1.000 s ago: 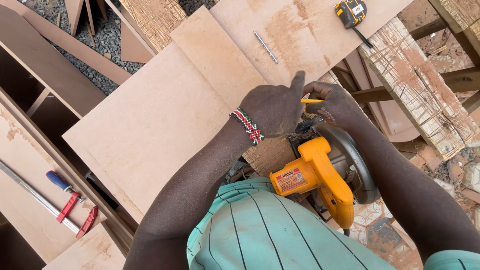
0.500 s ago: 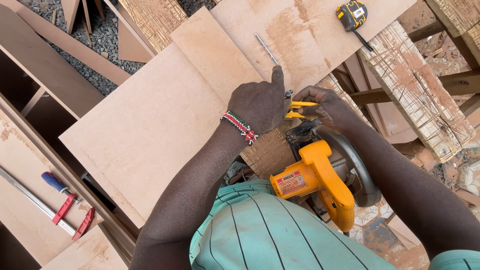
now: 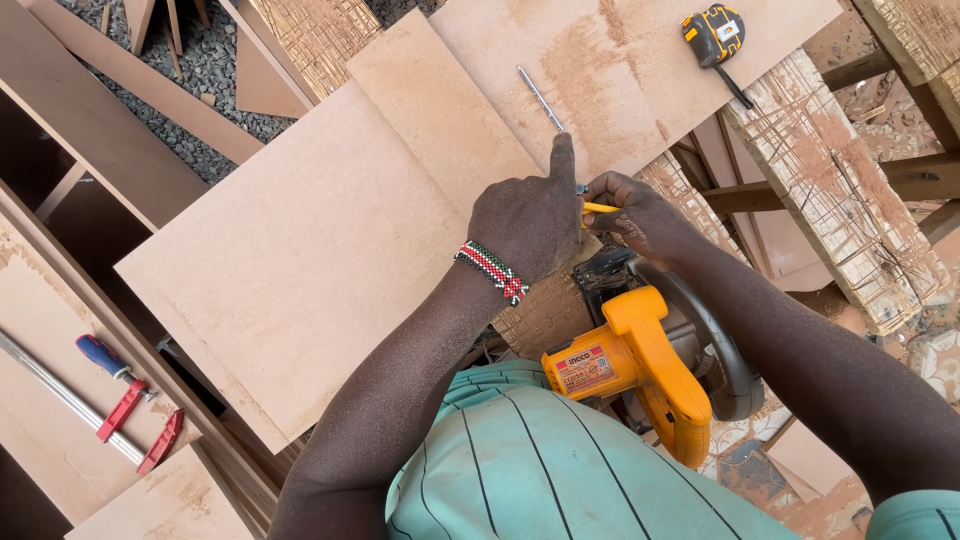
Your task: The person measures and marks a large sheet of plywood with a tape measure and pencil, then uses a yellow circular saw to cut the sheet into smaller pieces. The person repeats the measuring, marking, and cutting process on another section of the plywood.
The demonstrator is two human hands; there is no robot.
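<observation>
The left hand (image 3: 530,222) presses flat on the fibreboard panel (image 3: 320,250), forefinger extended; just beside it, the right hand (image 3: 640,215) pinches a yellow pencil (image 3: 600,208). A circular saw (image 3: 640,370) sits below them.

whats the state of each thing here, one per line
left hand: flat on the board, index finger pointing out
right hand: gripping a yellow pencil
circular saw: resting by the person's lap, unheld
tape measure: lying on the board
bar clamp: lying unused
</observation>
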